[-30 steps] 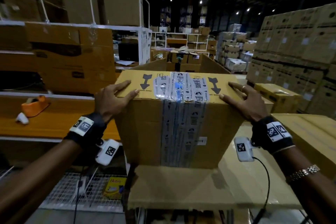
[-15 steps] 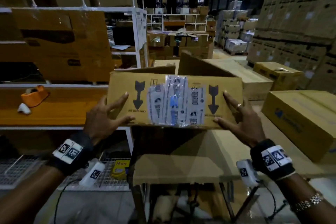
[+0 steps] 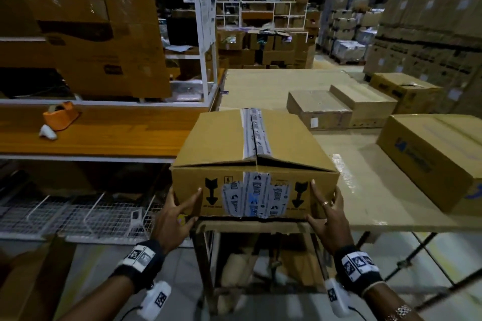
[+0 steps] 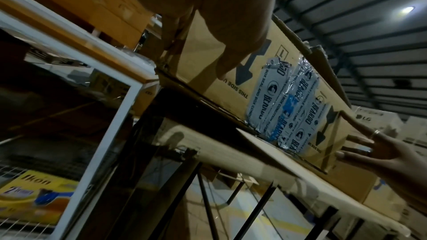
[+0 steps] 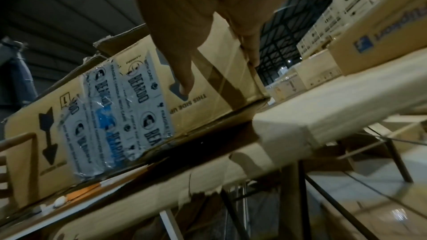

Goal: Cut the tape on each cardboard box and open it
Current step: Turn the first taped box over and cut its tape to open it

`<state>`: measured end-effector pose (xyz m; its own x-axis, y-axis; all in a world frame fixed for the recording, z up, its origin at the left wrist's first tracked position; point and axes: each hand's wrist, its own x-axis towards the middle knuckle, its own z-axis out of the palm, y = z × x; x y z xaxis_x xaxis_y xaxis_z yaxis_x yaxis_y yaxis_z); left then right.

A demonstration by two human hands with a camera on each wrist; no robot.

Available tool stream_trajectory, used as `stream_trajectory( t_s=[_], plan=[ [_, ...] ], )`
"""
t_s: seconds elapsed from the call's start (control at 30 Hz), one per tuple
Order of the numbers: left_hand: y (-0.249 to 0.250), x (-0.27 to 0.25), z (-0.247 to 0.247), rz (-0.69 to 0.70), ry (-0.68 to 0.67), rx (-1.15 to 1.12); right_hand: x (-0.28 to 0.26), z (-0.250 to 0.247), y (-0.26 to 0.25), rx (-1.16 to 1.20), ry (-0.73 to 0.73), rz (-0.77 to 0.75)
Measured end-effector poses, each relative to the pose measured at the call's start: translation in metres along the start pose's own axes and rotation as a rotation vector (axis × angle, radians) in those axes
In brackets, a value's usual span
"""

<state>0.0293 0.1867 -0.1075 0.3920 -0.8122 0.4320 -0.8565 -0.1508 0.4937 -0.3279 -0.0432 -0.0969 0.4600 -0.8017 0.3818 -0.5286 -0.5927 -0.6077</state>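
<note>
Hands flank the near face of a brown corrugated cardboard box [image 3: 254, 161]: the left hand [image 3: 175, 216] spreads its fingers wide against the box's lower left corner, thumb [image 4: 231, 61] lying on the printed face beside a black arrow, and the right hand [image 3: 327, 216] mirrors it at the lower right corner, fingers straight and splayed, a ring on one finger. Both hands press flat on the cardboard rather than curling round it. Each wrist wears a black band with white coded markers.

The box sits at the near edge of a pale bench [image 3: 370, 185] with dark metal legs. Silver-grey printed tape [image 3: 254, 198] with a blue patch runs down the middle of the near face, and the same tape [image 3: 251, 133] runs along the top seam, where it is split and the two top flaps gape slightly at the near end.

Farther right on the bench lies a large brown carton with a blue logo [image 3: 433, 159]; beyond are two low flat cartons [image 3: 339, 107]. To the left, a white-framed orange shelf [image 3: 104, 135] carries an orange tape dispenser [image 3: 61, 115]. Stacked cartons [image 3: 430, 28] fill the dim background.
</note>
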Motion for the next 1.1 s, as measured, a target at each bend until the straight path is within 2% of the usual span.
stream_trajectory(
  t_s=[0.17,0.27,0.37,0.47,0.53,0.63,0.8,0.97,1.1],
  plan=[
    [-0.004,-0.015,0.017,0.011,-0.056,0.036,-0.019,0.019,0.005,-0.025,-0.034,0.072],
    [0.002,-0.015,0.011,-0.02,0.019,0.077,-0.021,0.02,-0.007,-0.003,0.018,0.079],
    [0.029,-0.006,-0.004,-0.01,0.167,0.107,-0.02,0.017,-0.037,-0.02,0.091,-0.023],
    [0.06,0.016,-0.02,0.095,0.223,0.128,-0.01,0.021,-0.076,0.057,0.004,-0.188],
    [0.075,0.036,-0.026,0.151,0.184,0.09,0.002,0.029,-0.094,0.042,-0.032,-0.27],
    [0.087,0.069,-0.032,0.251,0.047,0.06,0.02,0.039,-0.111,0.021,-0.027,-0.289],
    [0.086,0.125,-0.042,0.413,-0.166,0.218,0.036,0.039,-0.124,-0.027,0.132,-0.268],
    [0.091,0.175,-0.046,0.525,-0.213,0.318,0.04,0.035,-0.134,-0.093,0.277,-0.223],
    [0.113,0.215,-0.039,0.669,-0.224,0.316,0.053,0.027,-0.134,-0.137,0.366,-0.211]
  ],
)
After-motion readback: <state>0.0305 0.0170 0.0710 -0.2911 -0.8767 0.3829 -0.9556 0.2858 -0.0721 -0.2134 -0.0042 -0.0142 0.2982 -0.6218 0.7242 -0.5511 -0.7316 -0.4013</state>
